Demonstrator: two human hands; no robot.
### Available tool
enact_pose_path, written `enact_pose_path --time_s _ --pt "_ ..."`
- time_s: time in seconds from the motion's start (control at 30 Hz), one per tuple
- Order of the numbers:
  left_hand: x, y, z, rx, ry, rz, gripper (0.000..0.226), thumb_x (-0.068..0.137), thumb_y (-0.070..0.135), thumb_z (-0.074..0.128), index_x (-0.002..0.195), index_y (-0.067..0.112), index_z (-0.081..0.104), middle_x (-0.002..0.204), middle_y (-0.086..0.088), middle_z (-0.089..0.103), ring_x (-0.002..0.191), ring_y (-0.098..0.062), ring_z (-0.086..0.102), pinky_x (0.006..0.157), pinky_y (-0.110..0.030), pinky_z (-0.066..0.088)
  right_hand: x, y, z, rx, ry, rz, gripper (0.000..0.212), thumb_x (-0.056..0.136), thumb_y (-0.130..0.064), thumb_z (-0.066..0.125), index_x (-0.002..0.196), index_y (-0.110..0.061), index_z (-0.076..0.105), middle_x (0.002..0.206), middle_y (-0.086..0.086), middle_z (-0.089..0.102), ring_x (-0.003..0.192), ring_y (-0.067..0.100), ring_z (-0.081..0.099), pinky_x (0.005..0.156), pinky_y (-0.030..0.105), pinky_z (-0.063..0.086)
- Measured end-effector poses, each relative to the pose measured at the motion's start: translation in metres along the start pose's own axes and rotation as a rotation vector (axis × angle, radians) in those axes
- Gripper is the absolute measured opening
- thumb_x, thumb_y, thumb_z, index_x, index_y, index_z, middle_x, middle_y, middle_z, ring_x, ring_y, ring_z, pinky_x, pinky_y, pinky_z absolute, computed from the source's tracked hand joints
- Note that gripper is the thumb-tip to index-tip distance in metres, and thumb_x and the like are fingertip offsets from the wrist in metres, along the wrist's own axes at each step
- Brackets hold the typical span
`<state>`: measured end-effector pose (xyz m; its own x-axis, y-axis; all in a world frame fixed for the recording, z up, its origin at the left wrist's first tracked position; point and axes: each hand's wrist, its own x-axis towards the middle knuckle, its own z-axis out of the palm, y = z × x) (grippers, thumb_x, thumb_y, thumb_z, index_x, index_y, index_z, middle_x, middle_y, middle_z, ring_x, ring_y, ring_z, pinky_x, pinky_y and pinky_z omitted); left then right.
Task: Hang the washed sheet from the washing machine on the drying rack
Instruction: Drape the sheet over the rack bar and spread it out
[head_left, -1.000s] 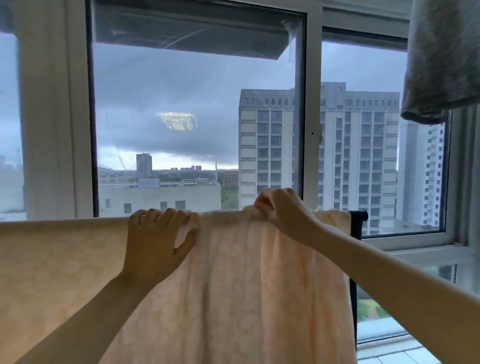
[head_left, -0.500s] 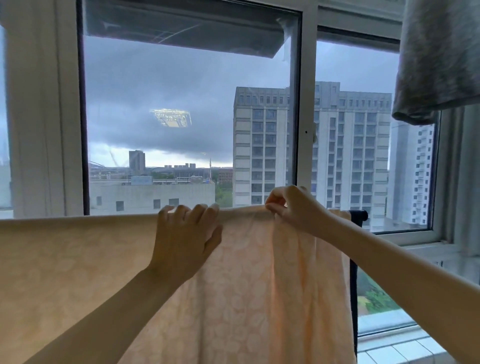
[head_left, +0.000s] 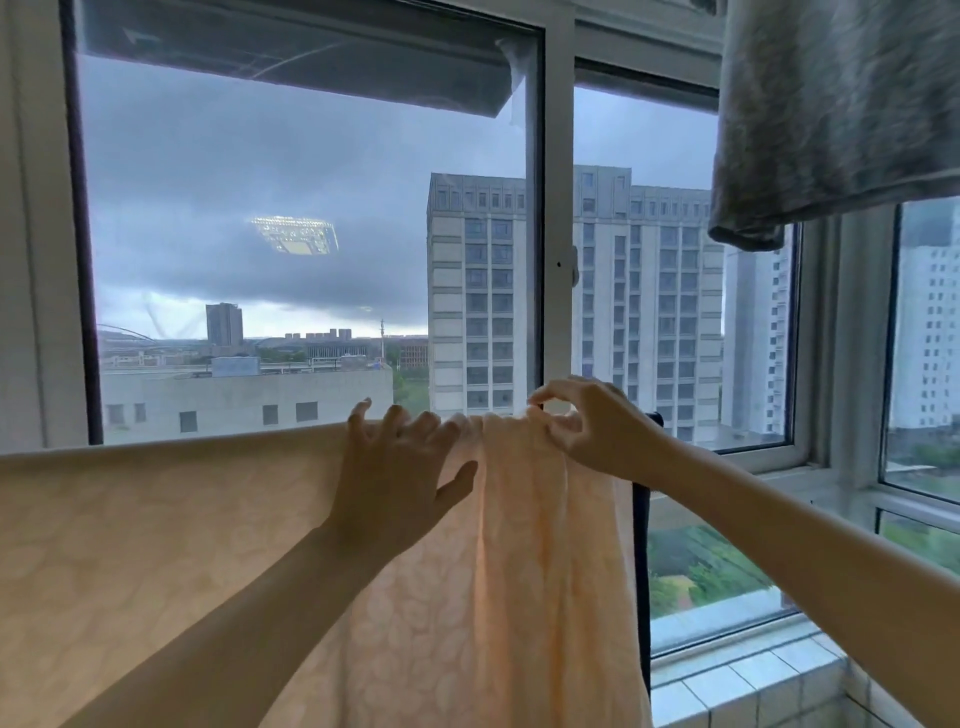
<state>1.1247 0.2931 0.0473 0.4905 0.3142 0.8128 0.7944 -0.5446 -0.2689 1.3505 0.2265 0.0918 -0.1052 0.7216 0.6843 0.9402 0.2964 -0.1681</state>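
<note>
Laundry day under a storm sky: a person drapes a peach patterned sheet over the top bar of a drying rack standing just beside the window. The sheet lies flat and smooth along the left stretch of the bar, but toward the right end it is gathered into folds w/ long vertical creases. The left hand rests on the cloth at the bar, fingers spread and relaxed, thumb out, gripping nothing. This is prob. to hold the smooth part in place while the bunched part gets sorted. The right hand, farther right and near the rack's dark upright, pinches the bunched top edge btwn thumb and forefinger, apparently to draw the gathers toward the bare end of the bar. By the look of the hang, the job is nearly done; what remains is spreading the right portion so it dries evenly. A grey cloth hangs overhead at top right, apart from the sheet. A tiled ledge runs below the window, near right.
</note>
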Motion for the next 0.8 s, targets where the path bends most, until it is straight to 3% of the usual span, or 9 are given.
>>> enact_pose_path --time_s 0.13,0.33,0.4,0.5,0.57,0.7,0.8 --pt "0.003 0.007 0.003 -0.020 0.004 0.002 0.050 0.089 0.059 0.034 0.118 0.027 0.059 0.102 0.004 0.070 0.092 -0.025 0.066 0.097 -0.057 0.037 -0.007 0.011 -0.003 0.003 -0.045 0.019 0.029 0.090 -0.017 0.063 0.120 -0.017 0.062 0.115 -0.003 0.068 0.093 0.000 0.059 0.077 0.008 0.045" --pt "0.009 0.014 0.007 -0.043 0.020 0.004 0.045 0.091 0.058 0.039 0.112 0.025 0.061 0.103 0.005 0.070 0.087 -0.024 0.066 0.093 -0.048 0.041 -0.008 0.009 0.004 0.031 0.085 -0.013 0.022 0.088 -0.018 0.067 0.110 -0.014 0.070 0.103 -0.003 0.072 0.085 -0.006 0.059 0.073 -0.002 0.041" --pt "0.011 0.017 0.008 -0.027 0.030 0.010 0.045 0.091 0.058 0.039 0.112 0.024 0.060 0.102 0.005 0.070 0.084 -0.024 0.067 0.089 -0.047 0.042 -0.008 0.007 0.006 0.026 0.153 -0.026 0.018 0.091 -0.016 0.063 0.106 -0.014 0.072 0.099 -0.002 0.074 0.085 0.000 0.064 0.075 0.004 0.046" --pt "0.010 0.019 0.010 -0.017 0.068 0.029 0.045 0.091 0.058 0.040 0.113 0.024 0.059 0.101 0.004 0.070 0.082 -0.025 0.067 0.085 -0.046 0.043 -0.007 0.006 0.006 -0.002 0.207 -0.019 0.019 0.094 -0.017 0.057 0.091 -0.015 0.076 0.084 0.002 0.074 0.076 0.012 0.068 0.074 0.030 0.056" --pt "0.010 0.020 0.010 -0.013 0.073 0.036 0.045 0.090 0.059 0.040 0.115 0.025 0.058 0.101 0.004 0.070 0.081 -0.025 0.066 0.083 -0.045 0.042 -0.006 0.004 0.004 -0.028 0.210 -0.005 0.020 0.094 -0.015 0.056 0.089 -0.013 0.076 0.083 0.003 0.074 0.073 0.013 0.067 0.073 0.035 0.056" --pt "0.012 0.022 0.008 -0.032 0.084 0.036 0.046 0.089 0.060 0.039 0.115 0.027 0.058 0.101 0.006 0.071 0.079 -0.025 0.067 0.081 -0.043 0.042 -0.002 -0.006 0.003 0.019 0.185 -0.003 0.022 0.090 -0.010 0.059 0.108 -0.016 0.070 0.105 -0.007 0.070 0.070 -0.009 0.058 0.069 0.009 0.049" --pt "0.011 0.021 0.007 -0.040 0.091 0.028 0.046 0.089 0.060 0.040 0.114 0.027 0.059 0.100 0.007 0.071 0.080 -0.023 0.068 0.081 -0.042 0.043 -0.003 -0.014 0.012 0.030 0.050 -0.089 0.026 0.092 -0.020 0.061 0.117 -0.018 0.064 0.110 -0.005 0.067 0.081 -0.004 0.059 0.066 0.003 0.043"
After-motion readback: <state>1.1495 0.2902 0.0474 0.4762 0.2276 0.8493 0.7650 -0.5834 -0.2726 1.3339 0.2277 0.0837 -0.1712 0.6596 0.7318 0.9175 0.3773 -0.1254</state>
